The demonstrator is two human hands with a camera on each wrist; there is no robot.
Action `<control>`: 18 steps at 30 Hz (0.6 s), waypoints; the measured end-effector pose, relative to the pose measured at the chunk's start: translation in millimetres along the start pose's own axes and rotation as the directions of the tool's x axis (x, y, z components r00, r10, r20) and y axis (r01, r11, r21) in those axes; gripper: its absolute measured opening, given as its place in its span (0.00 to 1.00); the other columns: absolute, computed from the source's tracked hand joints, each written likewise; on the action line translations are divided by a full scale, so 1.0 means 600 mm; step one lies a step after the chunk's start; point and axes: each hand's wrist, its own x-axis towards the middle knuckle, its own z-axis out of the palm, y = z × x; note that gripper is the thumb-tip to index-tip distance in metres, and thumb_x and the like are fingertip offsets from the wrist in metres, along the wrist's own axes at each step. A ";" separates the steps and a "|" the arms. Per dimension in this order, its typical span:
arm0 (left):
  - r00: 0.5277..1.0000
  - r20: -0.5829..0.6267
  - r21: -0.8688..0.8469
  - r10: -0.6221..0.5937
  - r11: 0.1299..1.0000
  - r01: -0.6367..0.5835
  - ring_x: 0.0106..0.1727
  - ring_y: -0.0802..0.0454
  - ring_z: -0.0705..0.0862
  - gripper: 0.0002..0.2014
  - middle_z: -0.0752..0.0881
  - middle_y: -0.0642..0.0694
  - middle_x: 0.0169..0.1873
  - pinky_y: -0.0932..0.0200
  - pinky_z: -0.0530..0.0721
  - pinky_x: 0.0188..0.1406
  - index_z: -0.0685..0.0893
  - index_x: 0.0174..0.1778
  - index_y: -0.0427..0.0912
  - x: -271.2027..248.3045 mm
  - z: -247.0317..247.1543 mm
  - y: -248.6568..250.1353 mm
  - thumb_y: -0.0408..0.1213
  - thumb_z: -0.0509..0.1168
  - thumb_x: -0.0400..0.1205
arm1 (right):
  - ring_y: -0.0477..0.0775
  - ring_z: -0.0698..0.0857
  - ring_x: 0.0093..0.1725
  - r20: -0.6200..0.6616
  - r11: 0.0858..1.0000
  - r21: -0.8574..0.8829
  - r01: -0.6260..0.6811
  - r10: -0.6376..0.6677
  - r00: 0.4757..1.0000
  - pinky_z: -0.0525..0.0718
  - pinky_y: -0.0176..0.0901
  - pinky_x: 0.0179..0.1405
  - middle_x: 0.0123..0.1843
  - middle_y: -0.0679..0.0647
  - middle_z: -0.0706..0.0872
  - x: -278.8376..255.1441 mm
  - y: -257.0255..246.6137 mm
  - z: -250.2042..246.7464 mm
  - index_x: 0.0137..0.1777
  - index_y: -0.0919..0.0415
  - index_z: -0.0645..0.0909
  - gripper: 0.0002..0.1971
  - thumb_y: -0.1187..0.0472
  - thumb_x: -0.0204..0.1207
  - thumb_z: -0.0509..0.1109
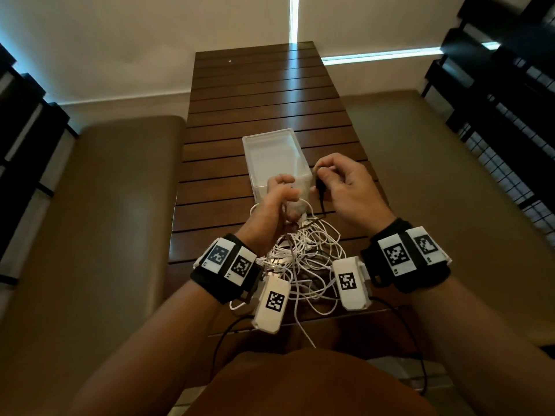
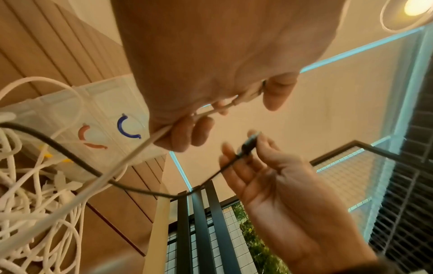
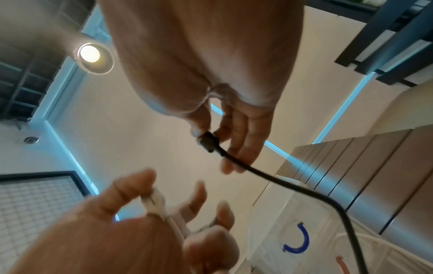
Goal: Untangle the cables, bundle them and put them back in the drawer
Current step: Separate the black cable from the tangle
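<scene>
A tangle of white cables [image 1: 303, 259] lies on the slatted wooden table [image 1: 255, 94] just in front of me. Behind it stands a clear plastic drawer [image 1: 271, 134]. My left hand [image 1: 285, 190] is raised over the drawer's near end and grips a white cable [image 2: 161, 135] near its plug [image 3: 154, 202]. My right hand [image 1: 322, 178] pinches the plug of a black cable [image 3: 208, 141] between thumb and forefinger. The black cable [image 2: 70, 157] runs down into the tangle.
Padded benches flank the table on the left [image 1: 120, 205] and right [image 1: 435, 175]. A blue C-shaped clip [image 2: 127, 128] and an orange one [image 2: 83, 132] show through the drawer's wall. Some white cable hangs over the table's near edge [image 1: 300, 325].
</scene>
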 end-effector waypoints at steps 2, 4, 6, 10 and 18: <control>1.000 -0.001 -0.048 -0.030 0.998 0.030 0.26 0.55 0.68 0.06 0.72 0.52 0.30 0.62 0.67 0.24 0.69 0.44 0.49 0.001 -0.005 0.006 0.39 0.57 0.73 | 0.52 0.84 0.33 0.019 0.992 0.105 -0.065 0.063 0.998 0.87 0.51 0.36 0.40 0.53 0.80 -0.002 -0.002 -0.008 0.46 0.56 0.80 0.10 0.66 0.85 0.60; 0.992 0.025 -0.023 -0.128 0.991 0.128 0.26 0.55 0.60 0.05 0.65 0.52 0.26 0.63 0.59 0.23 0.67 0.39 0.47 0.002 -0.012 0.008 0.41 0.52 0.80 | 0.47 0.81 0.28 0.036 0.987 0.141 -0.079 0.075 0.997 0.84 0.43 0.31 0.36 0.52 0.78 -0.008 -0.002 -0.012 0.48 0.57 0.80 0.09 0.66 0.86 0.59; 0.984 0.013 -0.014 -0.178 0.984 0.178 0.24 0.56 0.58 0.12 0.62 0.51 0.25 0.63 0.56 0.22 0.68 0.37 0.47 0.005 -0.016 0.007 0.45 0.51 0.86 | 0.48 0.79 0.27 0.059 0.977 0.202 -0.068 0.057 0.997 0.81 0.41 0.29 0.34 0.54 0.79 -0.012 -0.003 -0.013 0.50 0.57 0.79 0.09 0.64 0.87 0.57; 0.996 -0.046 0.075 -0.082 0.994 0.086 0.21 0.59 0.62 0.17 0.65 0.52 0.24 0.66 0.61 0.18 0.70 0.40 0.47 0.006 -0.015 -0.001 0.53 0.49 0.89 | 0.46 0.71 0.22 0.131 0.966 0.254 -0.054 0.021 0.991 0.73 0.33 0.19 0.28 0.57 0.71 -0.019 -0.009 0.001 0.52 0.57 0.78 0.11 0.63 0.88 0.53; 0.997 -0.041 -0.014 -0.071 0.997 0.071 0.23 0.57 0.60 0.13 0.67 0.47 0.32 0.65 0.57 0.17 0.70 0.43 0.45 0.015 -0.022 -0.003 0.49 0.49 0.85 | 0.44 0.81 0.33 0.316 0.970 0.181 -0.159 0.096 0.944 0.79 0.37 0.37 0.36 0.51 0.83 -0.018 -0.006 0.020 0.67 0.54 0.76 0.16 0.69 0.86 0.56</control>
